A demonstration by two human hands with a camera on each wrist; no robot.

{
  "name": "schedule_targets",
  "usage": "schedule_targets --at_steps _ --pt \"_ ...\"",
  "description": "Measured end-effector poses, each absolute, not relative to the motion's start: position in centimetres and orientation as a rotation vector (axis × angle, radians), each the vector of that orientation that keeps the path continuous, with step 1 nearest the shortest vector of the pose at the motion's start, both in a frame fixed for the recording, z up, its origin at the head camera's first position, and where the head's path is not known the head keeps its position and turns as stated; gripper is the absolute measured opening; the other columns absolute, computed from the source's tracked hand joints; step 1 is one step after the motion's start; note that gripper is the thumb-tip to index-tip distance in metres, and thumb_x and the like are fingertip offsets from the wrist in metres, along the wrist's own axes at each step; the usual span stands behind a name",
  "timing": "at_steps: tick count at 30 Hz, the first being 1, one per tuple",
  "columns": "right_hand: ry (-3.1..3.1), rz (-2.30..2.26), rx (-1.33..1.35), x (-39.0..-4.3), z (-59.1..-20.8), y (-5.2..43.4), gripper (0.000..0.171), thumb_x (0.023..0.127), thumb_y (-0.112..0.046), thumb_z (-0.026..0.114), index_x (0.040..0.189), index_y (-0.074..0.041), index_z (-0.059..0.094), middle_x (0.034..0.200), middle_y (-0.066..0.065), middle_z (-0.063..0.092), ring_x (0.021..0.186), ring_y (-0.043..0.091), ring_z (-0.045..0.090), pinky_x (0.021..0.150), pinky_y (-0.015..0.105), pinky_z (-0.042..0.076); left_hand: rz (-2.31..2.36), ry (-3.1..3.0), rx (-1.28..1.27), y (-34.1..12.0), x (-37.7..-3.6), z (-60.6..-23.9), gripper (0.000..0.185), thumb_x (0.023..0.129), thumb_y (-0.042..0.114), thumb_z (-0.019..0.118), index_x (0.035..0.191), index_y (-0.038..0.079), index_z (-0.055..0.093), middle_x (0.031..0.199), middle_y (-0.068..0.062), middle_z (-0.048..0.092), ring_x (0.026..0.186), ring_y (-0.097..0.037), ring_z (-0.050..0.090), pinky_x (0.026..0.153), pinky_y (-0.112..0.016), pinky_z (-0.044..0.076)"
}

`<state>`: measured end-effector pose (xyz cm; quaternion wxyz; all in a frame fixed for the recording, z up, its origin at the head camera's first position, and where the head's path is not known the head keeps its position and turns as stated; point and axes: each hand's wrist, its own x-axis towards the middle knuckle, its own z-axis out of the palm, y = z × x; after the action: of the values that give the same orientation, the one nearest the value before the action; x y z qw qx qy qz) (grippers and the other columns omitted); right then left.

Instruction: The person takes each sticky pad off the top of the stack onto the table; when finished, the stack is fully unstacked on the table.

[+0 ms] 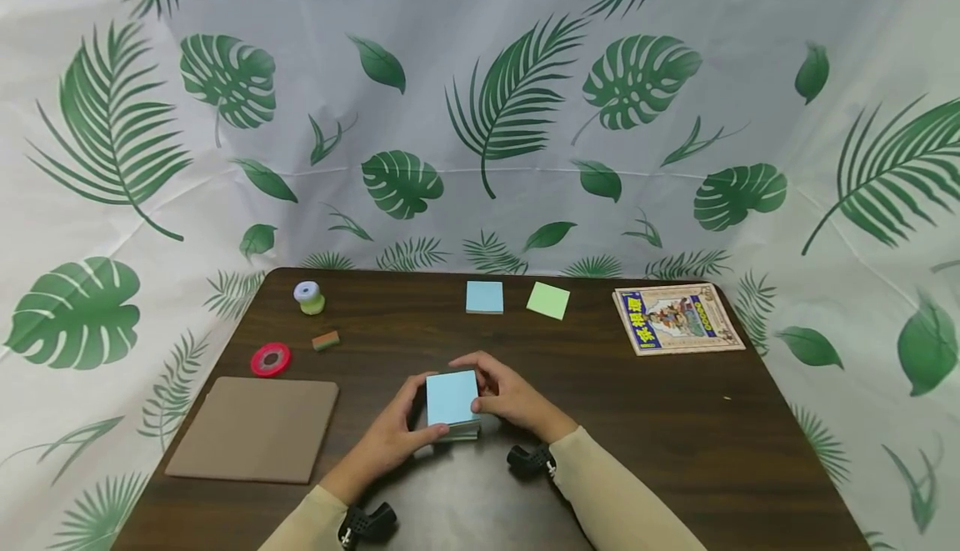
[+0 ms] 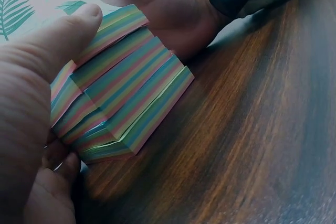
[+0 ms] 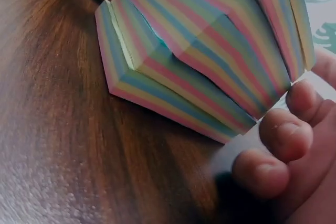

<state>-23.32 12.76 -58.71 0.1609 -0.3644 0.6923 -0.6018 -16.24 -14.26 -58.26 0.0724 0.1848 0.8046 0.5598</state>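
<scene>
A tall stack of sticky notes (image 1: 452, 398) with a light blue top stands near the front middle of the table, between both hands. In the left wrist view, the sides of the stack (image 2: 134, 85) show pink, yellow, green and blue stripes in several slightly offset blocks. My left hand (image 1: 392, 438) grips its left side, with the thumb at the near corner. On the right side, my right hand (image 1: 516, 395) holds it, thumb at the top block's edge; its fingertips (image 3: 286, 135) touch the stack in the right wrist view. The underside is hidden.
At the back lie a blue note pad (image 1: 484, 297) and a green sticky note (image 1: 548, 300). Booklets (image 1: 678, 318) lie back right. On the left are a brown board (image 1: 255, 430), a red round object (image 1: 270, 359), a small orange-green block (image 1: 326, 340) and stacked rolls (image 1: 309, 297).
</scene>
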Motion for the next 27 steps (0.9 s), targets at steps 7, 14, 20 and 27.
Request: schedule_targets --at_steps 7,14,20,27 --pt "2.117 -1.600 -1.043 -23.06 -58.26 12.69 0.067 0.092 -0.045 0.089 0.150 -0.031 0.060 0.119 0.003 0.052 0.082 0.016 0.042 0.067 0.022 0.040 1.689 2.401 0.578 -14.22 -16.27 -58.06 0.078 0.095 0.029 0.088 0.159 0.025 0.044 0.157 -0.005 0.054 0.141 -0.020 0.049 0.116 -0.026 0.039" --pt "2.120 -1.599 -0.977 -22.98 -57.83 12.54 0.060 0.096 -0.025 0.087 0.149 -0.030 0.061 0.125 0.005 0.056 0.088 0.026 0.054 0.070 0.024 0.048 1.684 2.408 0.568 -14.29 -16.40 -57.92 0.078 0.093 0.030 0.089 0.157 0.024 0.045 0.156 -0.004 0.054 0.144 -0.022 0.047 0.119 -0.028 0.038" --pt "2.088 -1.648 -0.938 -22.90 -57.72 12.50 0.060 0.097 -0.025 0.086 0.150 -0.030 0.059 0.127 0.005 0.060 0.092 0.014 0.058 0.073 0.024 0.054 1.655 2.431 0.560 -14.27 -16.35 -57.92 0.079 0.094 0.032 0.089 0.159 0.025 0.044 0.158 -0.004 0.053 0.149 -0.022 0.045 0.122 -0.030 0.037" --pt "2.084 -1.822 -0.878 -22.89 -57.89 12.67 0.065 0.099 -0.013 0.082 0.157 -0.018 0.053 0.120 0.011 0.067 0.089 0.012 0.063 0.072 0.023 0.056 1.651 2.424 0.542 -14.10 -16.32 -57.92 0.081 0.094 0.033 0.088 0.161 0.027 0.044 0.163 -0.004 0.050 0.157 -0.027 0.039 0.124 -0.026 0.033"
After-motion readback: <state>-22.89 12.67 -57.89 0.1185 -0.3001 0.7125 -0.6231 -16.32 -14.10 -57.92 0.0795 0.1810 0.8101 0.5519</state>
